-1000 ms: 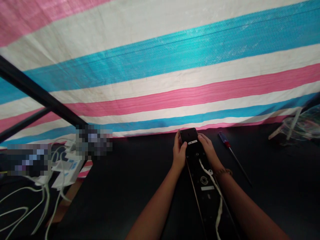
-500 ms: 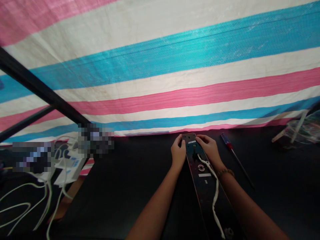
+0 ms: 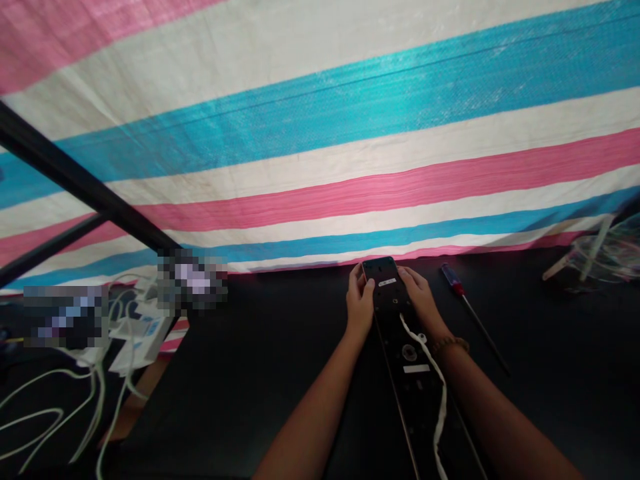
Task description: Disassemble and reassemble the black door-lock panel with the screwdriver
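A long, narrow dark panel with small holes, a round fitting and white labels runs from the lower edge of the head view toward the wall. Along its upper face lies a white wrapped cable. Gripping the panel's left edge near its far end is my left hand, thumb on top and fingers curled at the side. My right hand holds the opposite edge, its fingertips partly hidden by the panel. A beaded bracelet circles my right wrist.
Right of my hands lies a screwdriver with a blue and red handle. Clear plastic wrapping sits at the far right. White cables and a black metal post are at left. A striped sheet hangs behind the black table.
The panel's far end has shifted away from me and its face has changed angle, now looking darker. Both hands keep their hold on its edges. The screwdriver stays in place.
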`<state>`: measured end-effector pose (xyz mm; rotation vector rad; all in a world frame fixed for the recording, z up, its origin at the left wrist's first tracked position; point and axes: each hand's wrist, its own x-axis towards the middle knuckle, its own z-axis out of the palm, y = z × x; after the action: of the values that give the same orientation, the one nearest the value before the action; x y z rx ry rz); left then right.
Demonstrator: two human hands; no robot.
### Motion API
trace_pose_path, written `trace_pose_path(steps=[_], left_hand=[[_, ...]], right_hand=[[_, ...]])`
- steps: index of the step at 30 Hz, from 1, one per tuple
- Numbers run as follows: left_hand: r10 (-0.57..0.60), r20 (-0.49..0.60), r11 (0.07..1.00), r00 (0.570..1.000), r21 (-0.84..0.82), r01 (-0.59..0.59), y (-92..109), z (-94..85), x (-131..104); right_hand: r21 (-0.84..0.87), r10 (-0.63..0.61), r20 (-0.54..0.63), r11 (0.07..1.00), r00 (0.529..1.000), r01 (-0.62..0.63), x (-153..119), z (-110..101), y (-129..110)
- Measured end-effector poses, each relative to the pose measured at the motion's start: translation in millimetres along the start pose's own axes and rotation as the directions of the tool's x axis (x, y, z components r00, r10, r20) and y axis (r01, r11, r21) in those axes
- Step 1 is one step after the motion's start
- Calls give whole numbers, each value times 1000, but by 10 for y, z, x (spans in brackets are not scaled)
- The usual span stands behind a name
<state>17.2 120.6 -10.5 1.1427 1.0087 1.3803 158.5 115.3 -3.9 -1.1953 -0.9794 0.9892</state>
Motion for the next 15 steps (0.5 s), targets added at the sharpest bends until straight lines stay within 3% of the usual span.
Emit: trace_pose_path(steps=[3, 7, 15], left_hand=[[48, 49, 997, 998, -60, -45, 50, 10, -48], [117, 87, 991, 989, -74, -111, 95, 7, -96], [189, 130, 978, 973, -119, -174, 153, 19, -151]], right_hand=[[48, 8, 57, 999, 998, -11, -61, 11, -94], [40, -49, 50, 998, 998, 47, -119, 11, -168], [112, -65, 99, 992, 993, 54, -89, -14, -51]])
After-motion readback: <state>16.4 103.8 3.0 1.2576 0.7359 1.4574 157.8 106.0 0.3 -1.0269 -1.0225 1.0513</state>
